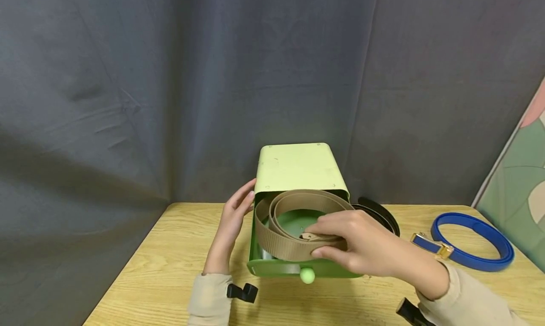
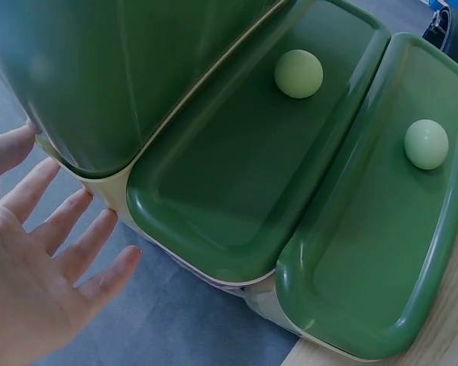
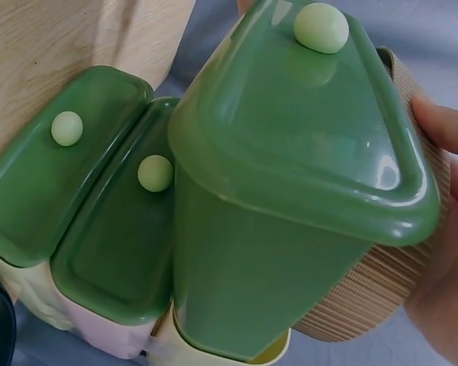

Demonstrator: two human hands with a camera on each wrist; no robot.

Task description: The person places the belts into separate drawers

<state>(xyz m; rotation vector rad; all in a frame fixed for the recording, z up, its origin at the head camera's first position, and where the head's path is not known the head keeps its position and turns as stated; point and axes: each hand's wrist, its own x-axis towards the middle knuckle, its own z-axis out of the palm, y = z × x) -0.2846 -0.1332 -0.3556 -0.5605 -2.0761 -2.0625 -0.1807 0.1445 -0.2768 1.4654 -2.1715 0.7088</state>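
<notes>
A coiled khaki webbing belt lies over the pulled-out top drawer of a small green drawer cabinet. My right hand pinches the coil at its right front, thumb outside and fingers near its loose end. From the right wrist view, the belt extends past the drawer's side, beside the right hand. My left hand touches the cabinet's left side. In the left wrist view its fingers are spread and nearly straight, and the lower drawers are closed.
On the table to the right lies a coiled blue belt with a gold buckle. A black belt curls beside the cabinet's right side. A grey curtain hangs behind, and a patterned panel stands at the right edge.
</notes>
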